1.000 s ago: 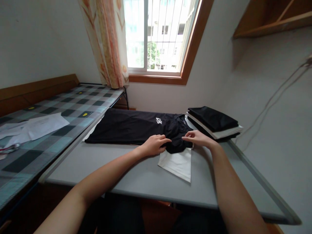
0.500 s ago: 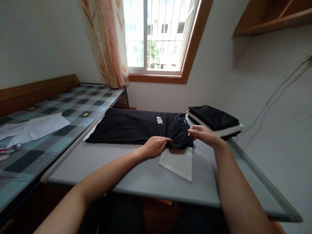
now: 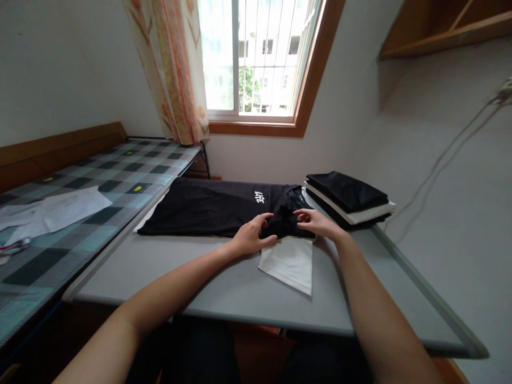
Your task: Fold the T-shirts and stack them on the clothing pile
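Observation:
A black shirt (image 3: 212,208) with white lettering lies lengthwise across the grey table (image 3: 224,282), its collar towards the right. My left hand (image 3: 254,234) has its thumb and fingers around the left side of a raised black fold of the shirt near the front edge. On the right side of the same fold, my right hand (image 3: 314,221) pinches the fabric. From under the shirt a white cloth flap (image 3: 288,264) sticks out towards me. Some white fabric also shows at the shirt's left end.
A stack of folded black and white clothes (image 3: 348,193) sits at the table's back right. Left of the table is a bed (image 3: 80,186) with checked bedding and papers (image 3: 68,210). Behind are a curtain (image 3: 176,69) and a window (image 3: 260,64).
Both hands now hold a bunched fold of black fabric lifted near the sleeve. The right hand has moved left and the left hand's fingers have spread around the cloth.

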Tool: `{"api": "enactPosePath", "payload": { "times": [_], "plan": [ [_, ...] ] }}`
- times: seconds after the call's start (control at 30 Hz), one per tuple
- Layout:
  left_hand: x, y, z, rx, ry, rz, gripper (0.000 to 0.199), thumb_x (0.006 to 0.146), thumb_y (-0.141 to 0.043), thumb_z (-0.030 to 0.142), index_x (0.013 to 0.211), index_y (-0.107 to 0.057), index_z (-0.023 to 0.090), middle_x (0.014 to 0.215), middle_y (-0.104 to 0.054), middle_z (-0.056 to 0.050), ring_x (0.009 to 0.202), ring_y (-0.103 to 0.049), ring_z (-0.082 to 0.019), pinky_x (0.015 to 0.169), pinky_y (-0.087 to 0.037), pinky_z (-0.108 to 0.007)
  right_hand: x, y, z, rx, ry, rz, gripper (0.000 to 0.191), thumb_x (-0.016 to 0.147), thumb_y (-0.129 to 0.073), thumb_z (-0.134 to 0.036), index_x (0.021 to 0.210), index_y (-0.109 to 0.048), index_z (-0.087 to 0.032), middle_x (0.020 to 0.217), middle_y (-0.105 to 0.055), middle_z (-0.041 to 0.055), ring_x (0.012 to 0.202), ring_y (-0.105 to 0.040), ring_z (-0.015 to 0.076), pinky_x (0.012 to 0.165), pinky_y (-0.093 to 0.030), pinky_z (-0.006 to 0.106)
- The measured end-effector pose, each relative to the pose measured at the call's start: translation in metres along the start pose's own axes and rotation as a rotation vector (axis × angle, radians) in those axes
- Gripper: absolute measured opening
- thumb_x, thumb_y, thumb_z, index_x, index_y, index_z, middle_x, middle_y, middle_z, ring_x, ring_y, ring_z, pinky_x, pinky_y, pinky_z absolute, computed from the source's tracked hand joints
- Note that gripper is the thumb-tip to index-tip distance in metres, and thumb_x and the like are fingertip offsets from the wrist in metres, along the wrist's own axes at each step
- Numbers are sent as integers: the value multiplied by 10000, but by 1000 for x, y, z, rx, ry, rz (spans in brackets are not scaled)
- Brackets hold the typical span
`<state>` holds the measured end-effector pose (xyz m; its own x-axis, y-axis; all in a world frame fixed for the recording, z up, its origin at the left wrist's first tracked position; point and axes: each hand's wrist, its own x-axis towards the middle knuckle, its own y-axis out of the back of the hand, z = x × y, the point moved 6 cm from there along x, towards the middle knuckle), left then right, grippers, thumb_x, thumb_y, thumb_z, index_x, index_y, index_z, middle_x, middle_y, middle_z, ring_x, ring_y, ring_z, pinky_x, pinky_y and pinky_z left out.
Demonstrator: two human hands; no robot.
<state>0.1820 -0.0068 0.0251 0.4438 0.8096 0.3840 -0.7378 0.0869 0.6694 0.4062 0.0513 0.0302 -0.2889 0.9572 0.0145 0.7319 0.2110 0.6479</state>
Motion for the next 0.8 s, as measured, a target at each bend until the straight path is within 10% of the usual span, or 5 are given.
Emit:
{"api": "enactPosePath", "payload": {
  "times": [0.13,0.5,0.8],
  "plan": [
    [-4,3,12,98,-79,-23,697,771,-734,367,1382,-427,232,1056,-574,-52,782,-588,-165,697,-487,-282,0,0,-1,-10,-39,-4,282,616,-751,-325,839,-713,-158,648,-625,9,590,-556,145,553,-456,276],
    [6,29,-1,-233,8,253,72,845,-555,220,840,-598,162,717,-595,5,652,-562,-112,628,-453,-230,-18,27,-18,621,43,65,410,639,-807,-445,874,-559,-218,686,-562,-53,572,-496,85,523,-369,212],
    [1,18,19,-79,-228,-170,63,796,-621,208,783,-636,148,718,-598,5,682,-537,-107,660,-423,-218,-24,-3,-21,425,-47,-304,670,640,-823,-321,1247,-562,-209,791,-604,-29,669,-538,98,586,-399,215]
  ]
}}
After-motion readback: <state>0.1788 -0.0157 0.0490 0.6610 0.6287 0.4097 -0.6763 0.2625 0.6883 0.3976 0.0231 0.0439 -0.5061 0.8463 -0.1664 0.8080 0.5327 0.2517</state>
